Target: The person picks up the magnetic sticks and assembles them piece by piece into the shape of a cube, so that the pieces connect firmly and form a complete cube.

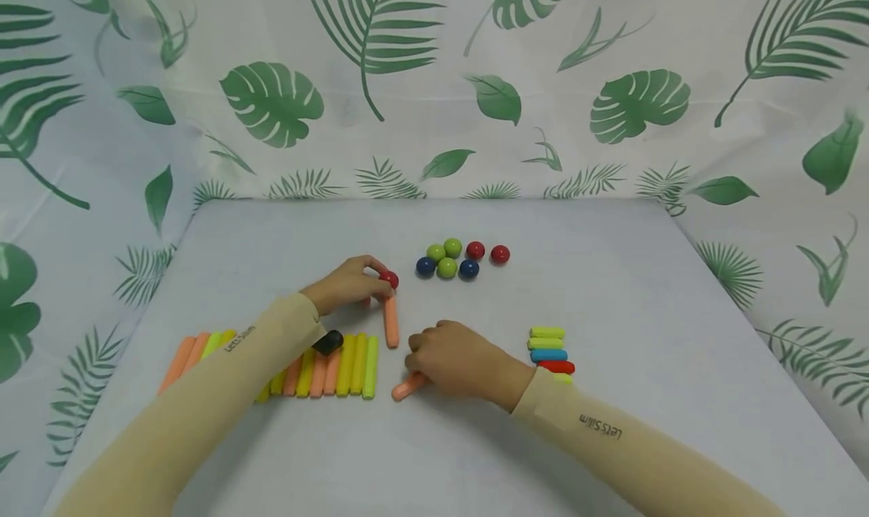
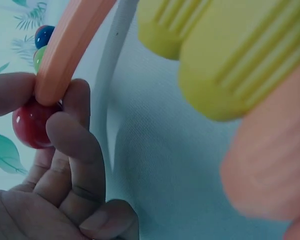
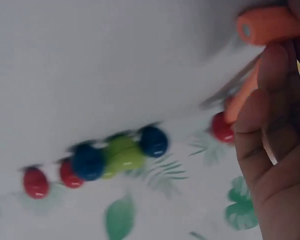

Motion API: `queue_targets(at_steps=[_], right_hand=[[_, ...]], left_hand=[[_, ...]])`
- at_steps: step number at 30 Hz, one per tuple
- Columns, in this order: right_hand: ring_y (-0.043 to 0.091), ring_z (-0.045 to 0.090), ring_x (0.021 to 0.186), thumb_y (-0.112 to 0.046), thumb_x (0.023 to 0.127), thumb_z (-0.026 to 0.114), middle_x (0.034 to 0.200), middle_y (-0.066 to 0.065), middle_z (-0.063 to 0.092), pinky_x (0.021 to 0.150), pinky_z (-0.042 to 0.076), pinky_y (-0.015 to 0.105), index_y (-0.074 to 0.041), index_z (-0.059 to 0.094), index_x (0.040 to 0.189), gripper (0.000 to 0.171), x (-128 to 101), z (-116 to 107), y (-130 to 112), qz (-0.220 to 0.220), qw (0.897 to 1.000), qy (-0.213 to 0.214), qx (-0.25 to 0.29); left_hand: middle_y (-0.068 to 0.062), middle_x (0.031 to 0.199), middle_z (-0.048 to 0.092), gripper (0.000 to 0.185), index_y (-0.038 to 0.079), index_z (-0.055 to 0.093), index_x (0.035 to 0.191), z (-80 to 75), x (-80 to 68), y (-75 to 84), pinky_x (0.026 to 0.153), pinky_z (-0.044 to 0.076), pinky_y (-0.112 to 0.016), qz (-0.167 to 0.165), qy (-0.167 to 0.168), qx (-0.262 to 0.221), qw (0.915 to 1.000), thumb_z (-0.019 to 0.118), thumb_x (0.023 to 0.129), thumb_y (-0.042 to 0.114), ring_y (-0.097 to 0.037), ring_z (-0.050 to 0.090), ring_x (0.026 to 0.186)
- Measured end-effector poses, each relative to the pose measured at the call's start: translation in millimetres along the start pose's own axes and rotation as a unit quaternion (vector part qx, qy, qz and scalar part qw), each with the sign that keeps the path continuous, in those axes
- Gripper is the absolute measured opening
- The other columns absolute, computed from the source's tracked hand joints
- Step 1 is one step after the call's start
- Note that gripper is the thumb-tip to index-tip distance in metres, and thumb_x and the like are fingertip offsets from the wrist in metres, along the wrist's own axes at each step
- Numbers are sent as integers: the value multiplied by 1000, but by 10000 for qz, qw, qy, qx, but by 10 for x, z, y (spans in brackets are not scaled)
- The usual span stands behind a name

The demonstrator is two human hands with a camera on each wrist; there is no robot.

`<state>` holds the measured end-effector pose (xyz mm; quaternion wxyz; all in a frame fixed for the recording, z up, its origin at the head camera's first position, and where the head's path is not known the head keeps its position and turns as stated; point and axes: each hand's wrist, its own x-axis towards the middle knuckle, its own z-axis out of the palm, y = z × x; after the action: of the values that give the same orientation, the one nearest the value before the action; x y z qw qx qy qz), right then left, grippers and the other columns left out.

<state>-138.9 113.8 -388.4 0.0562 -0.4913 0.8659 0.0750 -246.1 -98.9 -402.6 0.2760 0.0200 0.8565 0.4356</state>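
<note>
While my left hand (image 1: 348, 281) pinches a red ball (image 1: 389, 278) between thumb and fingertips, that ball sits right at the far end of an orange stick (image 1: 391, 321) lying on the desk (image 1: 611, 290). The left wrist view shows it closer: the red ball (image 2: 31, 123) is held by my curled fingers (image 2: 72, 145), and the rounded end of the orange stick (image 2: 65, 55) touches the ball from above.

My right hand (image 1: 453, 361) lies near the middle of the desk, knuckles up, fingers curled round a second orange stick (image 1: 409, 386) whose end pokes out at the left side of the hand. In the right wrist view that stick's end (image 3: 265, 25) shows just beyond my fingers (image 3: 270, 115).

Under my left forearm lies a row of sticks (image 1: 339, 364), yellow, lime and orange, side by side and touching. Just right of my right wrist is a small stack of short sticks (image 1: 551, 355): lime, yellow, blue, red, and one more green at the near end.

Farther back sits a cluster of balls (image 1: 448, 259), green and blue ones touching, with two red ones at its right. A leaf-print cloth (image 1: 434, 87) hangs behind the desk.
</note>
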Motion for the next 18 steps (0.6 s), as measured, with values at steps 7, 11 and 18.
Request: queue_targets(at_steps=[7,11,18], right_hand=[[12,51,68,-22,90,78,74,-7,56,67,48,29,-21,79,96,6,-160,58,528,1065,9899,-175,923],[13,55,72,-19,90,79,80,-5,63,72,52,30,-16,79,103,13,-159,39,738,1533,9834,-22,966],[15,59,76,-17,90,79,87,0,69,75,55,30,-14,79,109,19,-66,5,887,1841,9771,436,972]], left_hand=[[-6,98,72,45,10,54,128,5,-18,-11,72,43,-34,171,-263,-61,9995,74,92,28,-24,57,72],[-7,102,71,44,9,57,124,33,-30,-14,68,43,-33,362,-398,-38,9985,77,90,27,-24,58,71],[-9,109,66,46,10,60,124,111,-58,17,70,46,-32,524,-589,137,9968,82,87,28,-24,59,75]])
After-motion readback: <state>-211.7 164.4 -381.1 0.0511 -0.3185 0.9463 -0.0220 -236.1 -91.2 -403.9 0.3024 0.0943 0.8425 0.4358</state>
